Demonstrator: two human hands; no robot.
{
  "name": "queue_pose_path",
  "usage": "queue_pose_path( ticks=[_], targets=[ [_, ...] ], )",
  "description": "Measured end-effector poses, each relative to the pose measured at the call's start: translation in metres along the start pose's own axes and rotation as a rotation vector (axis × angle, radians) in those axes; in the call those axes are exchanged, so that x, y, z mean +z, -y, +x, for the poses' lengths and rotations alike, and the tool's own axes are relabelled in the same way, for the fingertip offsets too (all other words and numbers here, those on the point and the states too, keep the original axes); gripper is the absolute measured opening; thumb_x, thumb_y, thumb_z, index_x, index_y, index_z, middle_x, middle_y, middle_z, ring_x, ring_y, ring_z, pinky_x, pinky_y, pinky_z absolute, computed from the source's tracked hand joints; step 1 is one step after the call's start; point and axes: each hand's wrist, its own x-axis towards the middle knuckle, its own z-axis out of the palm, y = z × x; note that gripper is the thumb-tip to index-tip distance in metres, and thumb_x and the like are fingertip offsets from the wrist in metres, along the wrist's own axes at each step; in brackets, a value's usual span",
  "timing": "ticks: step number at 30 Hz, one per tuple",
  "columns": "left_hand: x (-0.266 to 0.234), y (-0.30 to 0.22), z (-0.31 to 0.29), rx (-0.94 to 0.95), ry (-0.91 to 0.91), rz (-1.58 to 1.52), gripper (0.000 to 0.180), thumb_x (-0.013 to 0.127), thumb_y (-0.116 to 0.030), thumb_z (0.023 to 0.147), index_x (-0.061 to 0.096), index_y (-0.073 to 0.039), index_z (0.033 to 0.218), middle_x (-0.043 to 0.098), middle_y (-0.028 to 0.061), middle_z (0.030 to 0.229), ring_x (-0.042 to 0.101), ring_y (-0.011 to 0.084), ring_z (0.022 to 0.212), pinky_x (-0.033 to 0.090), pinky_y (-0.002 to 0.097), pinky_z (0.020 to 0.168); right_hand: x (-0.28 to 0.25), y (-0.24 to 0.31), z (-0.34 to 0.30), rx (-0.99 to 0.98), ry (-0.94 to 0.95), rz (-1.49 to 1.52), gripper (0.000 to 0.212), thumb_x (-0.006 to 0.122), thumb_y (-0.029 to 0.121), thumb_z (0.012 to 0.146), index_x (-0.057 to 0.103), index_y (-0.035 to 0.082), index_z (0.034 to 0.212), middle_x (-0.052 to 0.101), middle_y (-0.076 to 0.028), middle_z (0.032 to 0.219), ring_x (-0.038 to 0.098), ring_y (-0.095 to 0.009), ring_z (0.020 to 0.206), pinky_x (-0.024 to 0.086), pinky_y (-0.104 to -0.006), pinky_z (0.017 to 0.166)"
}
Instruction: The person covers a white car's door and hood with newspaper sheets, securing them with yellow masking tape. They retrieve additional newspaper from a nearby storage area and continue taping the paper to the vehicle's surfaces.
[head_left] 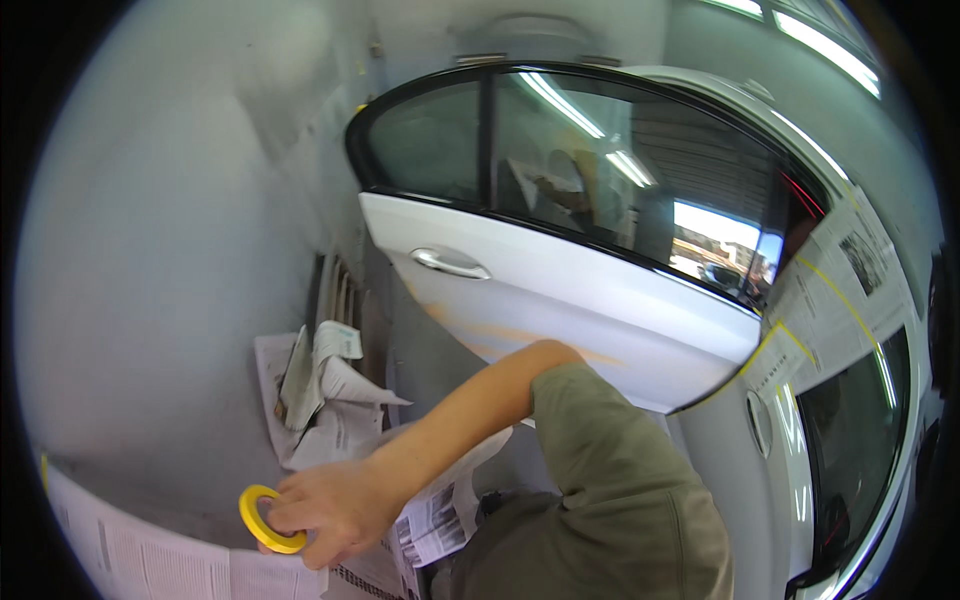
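My right hand [335, 510] reaches across to the lower left, its fingers closed round a yellow roll of masking tape [249, 513]. The roll is tilted, with its ring facing left. Beneath and beside this hand runs a sheet of newspaper [165, 560] along the lower left. More printed newspaper [440, 522] hangs by my wrist, partly hidden by the forearm. An olive sleeve covers my upper arm; the forearm is bare. My left hand is out of view.
A white car door [600, 290] with a chrome handle stands ahead, its lower part marked with tan patches. Crumpled newspaper [340, 400] lies by the grey wall [150, 300]. At right, newspaper edged with yellow tape [850, 265] covers part of the car.
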Motion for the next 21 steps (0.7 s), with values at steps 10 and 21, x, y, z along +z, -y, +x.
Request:
queue_pose_path(
  ticks=[10, 21],
  targets=[
    [-0.038, 0.143, -0.102, -0.083, -0.958, 0.123, 0.012, 0.075, -0.012, 0.088, 0.071, -0.002, 0.095, 0.070, 0.0172, 0.093, 0.065, 0.0420, 0.091, 0.051, 0.0514, 0.084, -0.020, -0.050, 0.148, -0.016, -0.129, -0.020, 0.021, 0.084, 0.001, 0.076, 0.074, 0.004, 0.095, 0.059, -0.019, 0.129, 0.063, -0.025, 0.102, 0.054, -0.0385, 0.089],
    [-0.552, 0.140, 0.022, -0.261, -1.470, 1.026, 0.029, 0.076, -0.019, 0.087, 0.074, -0.015, 0.115, 0.048, -0.0003, 0.155, 0.036, 0.0235, 0.149, 0.021, 0.0498, 0.124, 0.051, -0.131, 0.258, 0.042, -0.427, -0.392, 0.025, 0.078, 0.020, 0.092, 0.071, -0.004, 0.097, 0.060, -0.013, 0.128, 0.060, -0.028, 0.113, 0.049, -0.0395, 0.093]
  ],
)
